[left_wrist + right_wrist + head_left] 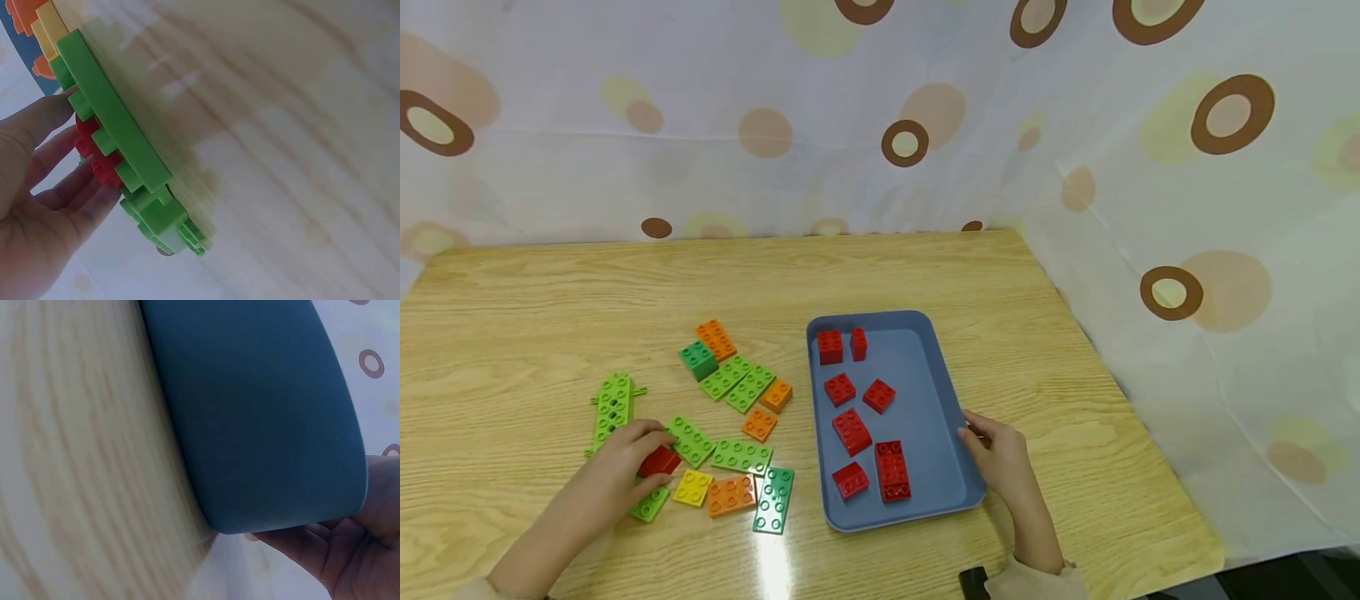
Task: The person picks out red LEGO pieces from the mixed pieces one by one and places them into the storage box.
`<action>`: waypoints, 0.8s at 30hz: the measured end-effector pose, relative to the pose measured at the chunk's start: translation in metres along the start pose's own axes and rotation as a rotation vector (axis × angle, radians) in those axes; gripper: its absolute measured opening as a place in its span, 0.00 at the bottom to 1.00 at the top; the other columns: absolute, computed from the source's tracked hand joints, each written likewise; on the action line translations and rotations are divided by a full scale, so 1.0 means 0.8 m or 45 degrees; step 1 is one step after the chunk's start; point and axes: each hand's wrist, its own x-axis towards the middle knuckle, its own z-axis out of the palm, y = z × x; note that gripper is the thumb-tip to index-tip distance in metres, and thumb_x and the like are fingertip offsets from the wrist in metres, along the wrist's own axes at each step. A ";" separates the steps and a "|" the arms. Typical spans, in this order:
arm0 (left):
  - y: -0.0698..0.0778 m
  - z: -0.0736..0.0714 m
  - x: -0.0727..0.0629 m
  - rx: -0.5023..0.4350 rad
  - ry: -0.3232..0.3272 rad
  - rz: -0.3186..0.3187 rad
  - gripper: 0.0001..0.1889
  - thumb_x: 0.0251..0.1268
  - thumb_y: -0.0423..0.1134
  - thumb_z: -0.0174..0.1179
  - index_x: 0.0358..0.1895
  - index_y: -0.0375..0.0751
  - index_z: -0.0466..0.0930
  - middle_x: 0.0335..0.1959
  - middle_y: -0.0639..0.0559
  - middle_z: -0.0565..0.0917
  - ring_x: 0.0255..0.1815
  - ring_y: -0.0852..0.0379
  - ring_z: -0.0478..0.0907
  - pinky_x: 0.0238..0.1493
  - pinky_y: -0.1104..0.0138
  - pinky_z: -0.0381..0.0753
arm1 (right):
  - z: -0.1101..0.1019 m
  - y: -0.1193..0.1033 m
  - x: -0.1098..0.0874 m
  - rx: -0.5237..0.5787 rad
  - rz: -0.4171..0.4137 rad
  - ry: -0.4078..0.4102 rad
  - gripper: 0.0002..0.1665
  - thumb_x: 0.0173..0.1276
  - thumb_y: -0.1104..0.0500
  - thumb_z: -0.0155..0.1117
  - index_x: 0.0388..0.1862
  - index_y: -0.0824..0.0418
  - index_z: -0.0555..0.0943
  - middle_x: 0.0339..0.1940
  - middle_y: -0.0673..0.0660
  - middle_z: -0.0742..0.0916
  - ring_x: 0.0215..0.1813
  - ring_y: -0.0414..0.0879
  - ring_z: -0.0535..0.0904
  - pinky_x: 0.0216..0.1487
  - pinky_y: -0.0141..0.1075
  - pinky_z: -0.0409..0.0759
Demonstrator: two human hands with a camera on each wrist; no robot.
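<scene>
At the left of the table, my left hand (621, 471) pinches a red toy brick (659, 461) between thumb and fingers. In the left wrist view that red brick (103, 156) is partly hidden behind a long green brick (115, 115). My right hand (1002, 454) grips the right rim of a blue-grey tray (936, 417), thumb at the edge and fingers along the outer side. Several red bricks (852, 431) lie inside the tray, mostly on its left half. The right wrist view shows the tray's outer wall (256, 425) with the fingers beneath its corner.
Around the left hand lie light green bricks (741, 456), a yellow brick (692, 487), orange bricks (732, 496) and a dark green plate (772, 500). A studded green base piece (613, 404) lies farther left. Patterned cloth (715, 108) hangs behind and along the right side of the table.
</scene>
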 end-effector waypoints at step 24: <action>-0.001 -0.001 0.005 -0.027 -0.004 0.014 0.21 0.41 0.34 0.73 0.42 0.31 0.79 0.44 0.37 0.77 0.45 0.41 0.76 0.43 0.53 0.80 | 0.001 0.003 0.001 0.034 0.011 -0.005 0.20 0.64 0.68 0.59 0.54 0.74 0.76 0.40 0.69 0.85 0.39 0.56 0.84 0.35 0.37 0.83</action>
